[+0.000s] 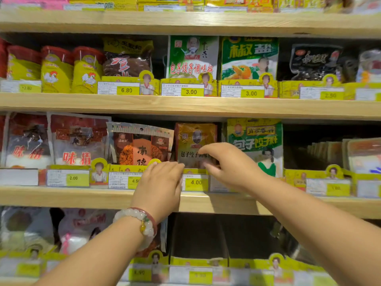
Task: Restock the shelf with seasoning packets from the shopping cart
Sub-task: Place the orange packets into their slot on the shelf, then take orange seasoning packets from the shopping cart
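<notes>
A brown seasoning packet (194, 141) stands upright in its slot on the middle shelf (82, 196), behind a yellow 4.00 price tag (195, 182). My left hand (162, 182), with a bead bracelet on the wrist, reaches up with fairly straight fingers that touch the packet's lower left corner. My right hand (226, 164) comes in from the right, with thumb and fingers curled against the packet's lower right part. The packet's bottom is hidden behind both hands. The shopping cart is out of view.
Neighbouring slots hold an orange-and-black packet (140, 147) on the left and a green packet (255, 139) on the right. A dark gap (305, 145) lies further right. Shelves above and below carry more packets, and a dark slot (198, 234) opens under my hands.
</notes>
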